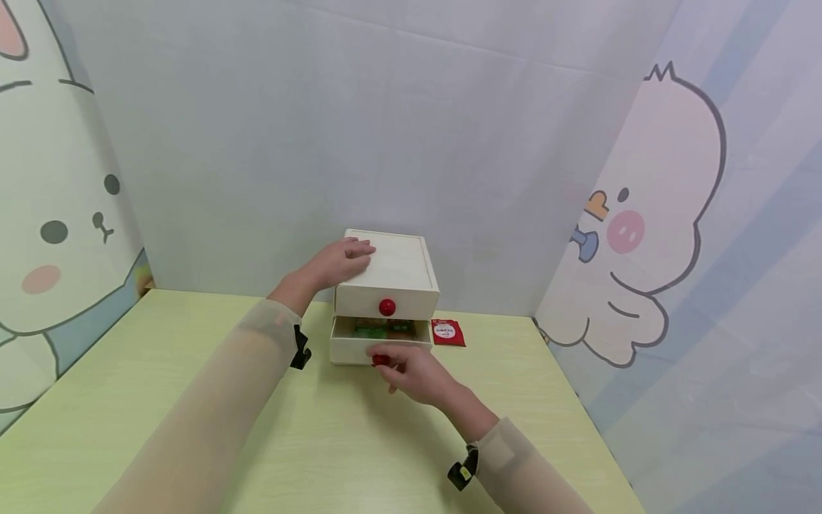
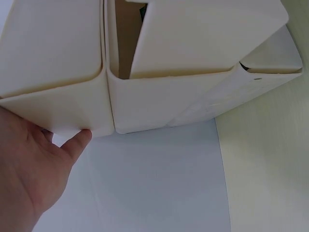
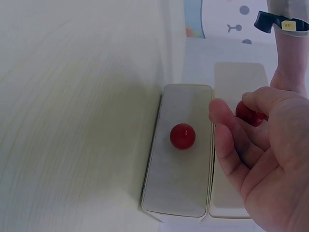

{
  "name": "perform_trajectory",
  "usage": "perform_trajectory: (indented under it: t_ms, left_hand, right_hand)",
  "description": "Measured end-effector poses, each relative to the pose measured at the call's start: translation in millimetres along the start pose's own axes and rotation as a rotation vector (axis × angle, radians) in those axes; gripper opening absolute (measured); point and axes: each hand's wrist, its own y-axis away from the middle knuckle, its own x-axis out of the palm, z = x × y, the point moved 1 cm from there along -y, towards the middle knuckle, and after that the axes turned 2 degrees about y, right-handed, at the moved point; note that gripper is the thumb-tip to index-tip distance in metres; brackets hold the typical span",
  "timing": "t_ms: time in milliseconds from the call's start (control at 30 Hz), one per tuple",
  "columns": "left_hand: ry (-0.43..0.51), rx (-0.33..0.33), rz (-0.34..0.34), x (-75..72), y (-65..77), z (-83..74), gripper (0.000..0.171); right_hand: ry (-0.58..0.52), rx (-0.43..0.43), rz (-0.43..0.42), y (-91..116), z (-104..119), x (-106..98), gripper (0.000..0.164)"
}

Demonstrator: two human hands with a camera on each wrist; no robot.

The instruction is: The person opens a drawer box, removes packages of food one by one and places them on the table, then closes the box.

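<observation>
A white drawer cabinet (image 1: 401,257) stands against the back wall. My left hand (image 1: 340,262) rests on the left of its top, fingers straight. In the left wrist view the thumb (image 2: 79,142) lies along the cabinet's side. Below the top drawer, a drawer (image 1: 349,351) is pulled partly out, with green packets (image 1: 371,329) inside. My right hand (image 1: 417,373) pinches this drawer's round red knob (image 1: 381,360) between thumb and fingers. In the right wrist view, a lower drawer front with its own red knob (image 3: 182,136) sits beside the table surface.
A red packet (image 1: 448,333) lies on the table right beside the cabinet. The top drawer is closed, its red knob (image 1: 387,307) sticking out above the pulled-out one. Curtains with cartoon figures (image 1: 655,235) enclose the pale wooden table (image 1: 308,442).
</observation>
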Motion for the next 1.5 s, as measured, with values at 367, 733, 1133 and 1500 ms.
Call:
perform_trajectory:
  t_ms: [367,733,1133,1500]
  left_hand:
    - [0.004,0.014,0.003,0.0,-0.7,2.4,0.057]
    - [-0.001,0.015,0.005,-0.3,0.7,1.9,0.058]
    - [0.003,0.015,0.002,-0.7,2.0,-0.3,0.058]
    - [0.004,0.015,0.003,-1.0,2.9,-1.4,0.057]
  right_hand:
    - [-0.015,-0.024,0.003,5,0,3,0.033]
    - [-0.021,-0.039,0.004,13,2,6,0.032]
    - [-0.039,-0.051,0.011,20,6,7,0.032]
    - [-0.048,-0.046,0.019,26,10,7,0.032]
